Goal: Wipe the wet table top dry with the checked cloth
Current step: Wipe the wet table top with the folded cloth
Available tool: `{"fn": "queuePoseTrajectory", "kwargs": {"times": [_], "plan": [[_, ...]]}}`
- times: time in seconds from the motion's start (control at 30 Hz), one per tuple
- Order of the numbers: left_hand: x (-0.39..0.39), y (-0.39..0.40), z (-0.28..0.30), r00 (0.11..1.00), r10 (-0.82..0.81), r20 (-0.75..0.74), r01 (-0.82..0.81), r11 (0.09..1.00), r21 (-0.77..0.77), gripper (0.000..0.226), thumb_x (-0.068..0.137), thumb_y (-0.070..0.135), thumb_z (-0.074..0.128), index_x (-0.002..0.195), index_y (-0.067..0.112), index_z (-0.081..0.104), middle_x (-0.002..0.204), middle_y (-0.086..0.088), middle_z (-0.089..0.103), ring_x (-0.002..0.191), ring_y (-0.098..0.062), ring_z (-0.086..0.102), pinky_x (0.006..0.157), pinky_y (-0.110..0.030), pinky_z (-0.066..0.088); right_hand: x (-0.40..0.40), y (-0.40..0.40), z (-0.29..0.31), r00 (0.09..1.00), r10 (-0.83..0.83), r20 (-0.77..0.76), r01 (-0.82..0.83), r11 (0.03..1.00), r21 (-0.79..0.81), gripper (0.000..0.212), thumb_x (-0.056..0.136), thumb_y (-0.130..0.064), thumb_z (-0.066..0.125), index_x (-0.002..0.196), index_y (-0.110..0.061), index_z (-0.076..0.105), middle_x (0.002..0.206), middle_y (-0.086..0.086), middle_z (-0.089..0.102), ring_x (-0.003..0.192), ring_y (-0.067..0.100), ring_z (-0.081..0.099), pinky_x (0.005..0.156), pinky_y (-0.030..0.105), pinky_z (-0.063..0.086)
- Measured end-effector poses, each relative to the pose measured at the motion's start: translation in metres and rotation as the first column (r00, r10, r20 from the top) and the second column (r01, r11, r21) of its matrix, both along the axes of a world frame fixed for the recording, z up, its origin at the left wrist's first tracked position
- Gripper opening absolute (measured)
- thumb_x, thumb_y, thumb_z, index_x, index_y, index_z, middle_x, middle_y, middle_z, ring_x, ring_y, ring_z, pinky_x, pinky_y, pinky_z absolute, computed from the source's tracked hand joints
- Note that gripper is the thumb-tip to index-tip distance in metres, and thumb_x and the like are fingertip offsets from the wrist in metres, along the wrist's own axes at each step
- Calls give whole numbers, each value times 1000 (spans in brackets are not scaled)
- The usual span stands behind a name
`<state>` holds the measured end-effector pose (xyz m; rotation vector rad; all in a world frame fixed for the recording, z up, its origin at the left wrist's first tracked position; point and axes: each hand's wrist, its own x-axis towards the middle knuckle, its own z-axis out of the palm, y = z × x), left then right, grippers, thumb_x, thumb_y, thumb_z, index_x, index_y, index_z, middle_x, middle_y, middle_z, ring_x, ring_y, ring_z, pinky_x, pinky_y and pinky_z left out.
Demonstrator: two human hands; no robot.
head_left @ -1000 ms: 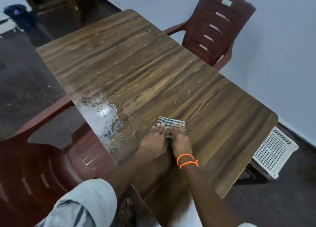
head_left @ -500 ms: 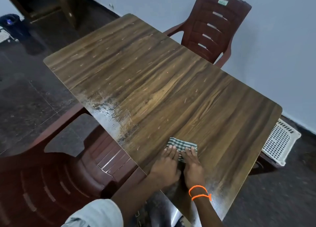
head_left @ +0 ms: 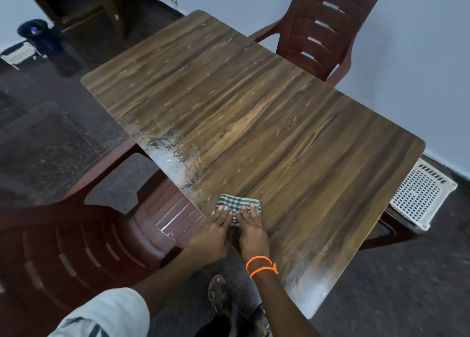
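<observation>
A: Head view: you have one checked cloth (head_left: 239, 204), folded into a small pad, lying on the tabletop (head_left: 267, 123) close to its near-left edge.

B: And my hands?

A: Two, side by side on the cloth's near half. Your left hand (head_left: 216, 231) and your right hand (head_left: 251, 228) both lie flat with the fingers straight, pressing the cloth down; neither grip is curled round it. The cloth's far edge shows past your fingertips.

B: Where is the water?

A: Two wet patches. One glistens along the left edge of the tabletop (head_left: 173, 156), just beyond the cloth. The other shines at the near corner (head_left: 307, 286), to the right of your right wrist.

B: What else do you count?

A: Two maroon plastic chairs: one (head_left: 328, 29) at the far right edge, one (head_left: 84, 242) by the left edge beside you. One white perforated basket (head_left: 422, 194) sits below the right corner. Two orange bands (head_left: 260, 266) circle your right wrist. One sandalled foot (head_left: 217, 293) shows clearly on the floor under the near edge.
</observation>
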<state>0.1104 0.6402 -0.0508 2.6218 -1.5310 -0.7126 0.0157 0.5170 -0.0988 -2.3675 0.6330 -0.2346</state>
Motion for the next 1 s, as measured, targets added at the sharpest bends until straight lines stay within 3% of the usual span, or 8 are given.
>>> {"fn": "queuePoseTrajectory", "kwargs": {"times": [0.1,0.23,0.4,0.53,0.7,0.83,0.93,1.0], "plan": [[-27,13,7,998,-25,-55,26,999,20,91,81,33,51,157,4,10,165,-17,5,153,-27,0,122,-35,-8,-31,8,4,998,55,-17,-55,999,2,48,74,5,53,117,-11,65,127,5,61,135,26,37,102,44,42],[-56,-6,12,999,-13,-38,15,999,38,90,85,35,51,157,5,8,165,-14,3,153,-26,-3,124,-35,-3,-62,-9,2,1000,-10,7,10,1000,13,53,74,-4,34,114,-12,68,127,3,61,134,22,38,102,39,41],[-57,-34,10,998,61,3,-61,998,-5,76,94,31,45,156,2,12,165,-16,10,153,-27,1,120,-34,-9,-44,-30,-2,992,-123,2,123,992,12,53,69,5,42,111,-11,69,127,8,61,134,21,39,109,29,31],[-16,-35,10,994,112,10,-111,990,-83,70,95,27,45,156,6,19,165,-12,14,153,-24,5,117,-30,-14,-2,-25,0,989,-148,28,148,989,27,51,67,6,45,108,-10,70,124,10,63,131,26,43,103,42,38],[21,10,13,985,147,-90,-152,987,-51,69,87,26,47,151,3,34,161,-16,25,151,-28,17,124,-35,2,23,26,7,997,-80,23,78,994,79,48,78,1,42,118,-9,66,129,9,59,135,29,36,109,46,28],[-13,46,-9,979,127,-158,-139,988,-69,69,74,29,50,134,-3,56,143,-24,50,137,-38,44,116,-53,25,-17,56,7,1000,25,-4,-25,996,83,44,82,-15,41,120,-9,63,132,8,57,136,28,35,105,46,32],[-45,52,-7,970,107,-217,-109,994,5,74,73,36,47,137,-1,55,146,-22,48,144,-33,31,119,-44,20,-49,54,7,1000,13,-11,-12,996,87,44,83,-15,41,121,-11,63,134,3,55,136,20,33,106,41,33],[-64,47,-5,974,70,-216,-70,998,7,74,70,38,48,132,-2,59,143,-21,51,139,-34,33,115,-41,18,-65,46,11,1000,-30,-9,30,996,85,48,82,-11,35,120,-13,64,134,-2,52,136,15,35,103,38,37]]}}
